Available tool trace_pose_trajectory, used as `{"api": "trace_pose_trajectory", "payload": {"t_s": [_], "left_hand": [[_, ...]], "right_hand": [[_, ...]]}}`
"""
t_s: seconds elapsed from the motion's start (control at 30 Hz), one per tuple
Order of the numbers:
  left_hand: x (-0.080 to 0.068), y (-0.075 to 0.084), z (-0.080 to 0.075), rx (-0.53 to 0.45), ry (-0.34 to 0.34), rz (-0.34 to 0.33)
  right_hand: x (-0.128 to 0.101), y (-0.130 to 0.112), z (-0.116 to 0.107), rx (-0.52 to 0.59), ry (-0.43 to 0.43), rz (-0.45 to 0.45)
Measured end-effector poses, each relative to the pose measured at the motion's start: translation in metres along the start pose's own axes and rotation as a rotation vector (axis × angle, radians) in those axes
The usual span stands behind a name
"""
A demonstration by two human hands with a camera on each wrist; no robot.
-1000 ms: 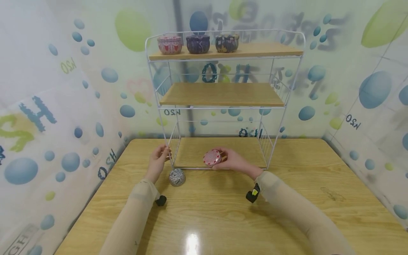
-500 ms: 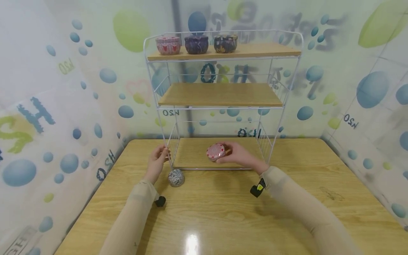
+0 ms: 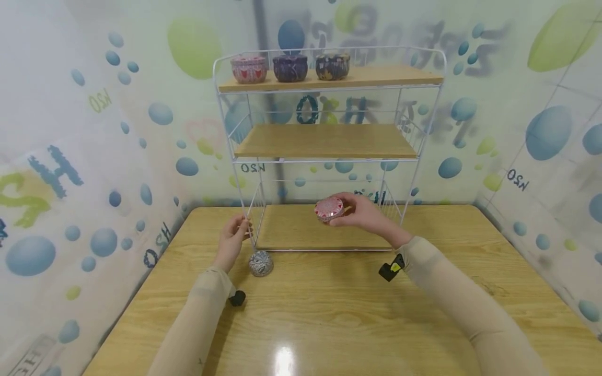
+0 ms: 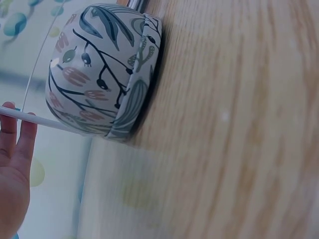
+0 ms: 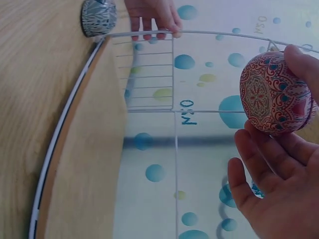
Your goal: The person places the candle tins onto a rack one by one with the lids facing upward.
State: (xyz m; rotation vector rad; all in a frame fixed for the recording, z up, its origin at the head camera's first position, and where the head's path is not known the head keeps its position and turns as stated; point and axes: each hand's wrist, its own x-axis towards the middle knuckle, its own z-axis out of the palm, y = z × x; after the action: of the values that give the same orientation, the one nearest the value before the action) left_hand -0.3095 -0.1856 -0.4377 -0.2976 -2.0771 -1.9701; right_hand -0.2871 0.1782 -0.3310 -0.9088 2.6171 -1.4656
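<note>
My right hand [image 3: 369,213] holds a small round red-and-pink patterned tin [image 3: 329,209] between thumb and fingers, in the air in front of the rack's lower opening. In the right wrist view the ornate flat face of this tin [image 5: 259,94] shows. My left hand [image 3: 232,237] grips the white front-left post [image 4: 50,121] of the wire rack, low down. Just in front of that post, a grey-white tin [image 3: 261,263] with a leaf pattern stands on the table, its rounded side up and its rim down.
Three patterned tins stand on the rack's top shelf: a pink one [image 3: 249,69], a dark purple one [image 3: 290,68] and a dark floral one [image 3: 333,67]. The rack also has a middle shelf [image 3: 324,140] and a bottom board [image 3: 291,230]. Walls enclose the wooden table [image 3: 320,313].
My right hand has lifted the red tin upward and to the right from near the bottom board's front edge. The left hand stays at the post, and the grey-white tin has not moved.
</note>
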Motion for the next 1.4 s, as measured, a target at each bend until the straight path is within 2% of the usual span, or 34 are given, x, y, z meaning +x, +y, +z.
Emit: {"api": "trace_pose_trajectory", "payload": {"t_s": [0.13, 0.37, 0.8, 0.93, 1.17, 1.4], "left_hand": [[-0.001, -0.002, 0.001, 0.004, 0.004, 0.003], [-0.001, -0.003, 0.001, 0.01, 0.009, 0.03], [0.001, -0.005, 0.002, -0.001, 0.008, 0.029], [0.001, -0.004, 0.001, 0.007, 0.002, 0.009], [-0.002, 0.006, 0.001, -0.002, -0.007, -0.038], [-0.012, 0.028, 0.006, 0.015, -0.018, -0.023]], "right_hand": [[0.001, -0.006, -0.008, 0.005, 0.004, 0.006], [0.001, -0.021, -0.021, 0.014, 0.029, -0.035], [-0.001, -0.041, -0.044, 0.031, 0.056, -0.059], [-0.003, -0.045, -0.051, 0.045, 0.053, -0.05], [-0.004, -0.059, -0.062, 0.024, 0.077, -0.06], [-0.002, -0.077, -0.071, -0.002, 0.114, -0.081]]}}
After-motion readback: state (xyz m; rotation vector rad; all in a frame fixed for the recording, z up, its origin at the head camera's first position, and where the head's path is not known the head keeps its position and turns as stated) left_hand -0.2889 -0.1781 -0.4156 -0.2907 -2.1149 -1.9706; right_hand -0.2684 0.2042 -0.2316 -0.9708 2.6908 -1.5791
